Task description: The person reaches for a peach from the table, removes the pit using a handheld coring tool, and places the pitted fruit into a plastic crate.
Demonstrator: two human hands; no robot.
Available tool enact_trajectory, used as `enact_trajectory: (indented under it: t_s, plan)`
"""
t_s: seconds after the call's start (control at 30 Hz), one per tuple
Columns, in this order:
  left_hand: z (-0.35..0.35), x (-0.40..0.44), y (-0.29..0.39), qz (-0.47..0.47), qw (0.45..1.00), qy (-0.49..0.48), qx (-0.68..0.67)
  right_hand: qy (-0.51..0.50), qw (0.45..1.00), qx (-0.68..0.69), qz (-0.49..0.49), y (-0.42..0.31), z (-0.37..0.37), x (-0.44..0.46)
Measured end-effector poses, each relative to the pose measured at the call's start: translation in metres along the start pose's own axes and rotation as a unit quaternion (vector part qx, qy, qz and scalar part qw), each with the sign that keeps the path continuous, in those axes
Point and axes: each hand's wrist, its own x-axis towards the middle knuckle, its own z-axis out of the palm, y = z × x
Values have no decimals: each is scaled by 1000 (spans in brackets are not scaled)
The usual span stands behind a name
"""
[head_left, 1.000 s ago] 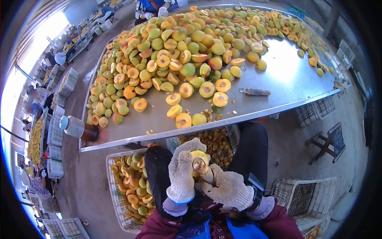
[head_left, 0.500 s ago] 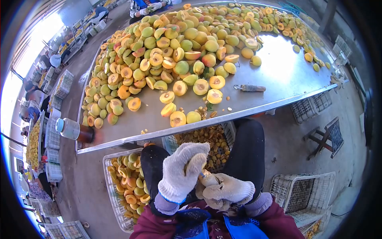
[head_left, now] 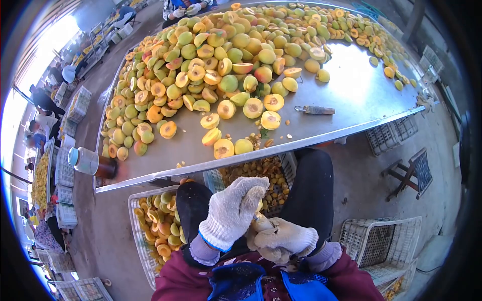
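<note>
Over my lap, my gloved left hand (head_left: 233, 210) is closed round a yellow fruit piece (head_left: 259, 204), mostly hidden by the fingers. Against it, my gloved right hand (head_left: 283, 240) grips the wooden handle of a tool (head_left: 261, 223), whose tip is hidden at the fruit. Beyond my hands, halved fruit (head_left: 223, 148) and a large heap of fruit (head_left: 231, 55) lie on the metal table (head_left: 201, 169). Another tool with a wrapped handle (head_left: 315, 110) rests on the tabletop.
A crate of fruit halves (head_left: 145, 253) stands left of my legs, and a crate of pits (head_left: 216, 181) between them. At left on the table is a jar (head_left: 93, 163). Crates (head_left: 381, 243) and a stool (head_left: 414, 173) stand right. A co-worker (head_left: 186, 9) sits across the table.
The ringed tool tip and the fruit, visible a second ago, are now mostly covered by my left fingers. My left hand has turned over the fruit. The view has shifted slightly.
</note>
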Motion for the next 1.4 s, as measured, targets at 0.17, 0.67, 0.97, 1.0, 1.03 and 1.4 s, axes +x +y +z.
enact_trajectory:
  t_s: [0.17, 0.67, 0.97, 1.0, 1.03, 1.4]
  plan:
    - [-2, -2, -5, 141, 980, 16, 138, -33, 990, 14, -138, 23, -10, 14]
    - [18, -11, -35, -206, 826, 67, -521, -199, 980, -6, -3, -2, -5, 2]
    - [-76, -119, -151, -145, 856, 454, -201, 16, 995, -39, -92, 2, -30, 15]
    - [-84, -143, -166, -180, 857, 482, -12, 21, 995, -44, -83, 0, -29, 17]
    - [-89, -168, -182, -226, 836, 500, 5, -11, 996, -60, -64, 0, -28, 19]
    - [-27, -406, -181, -669, 544, 497, 95, 43, 960, -276, 11, 1, 5, 43]
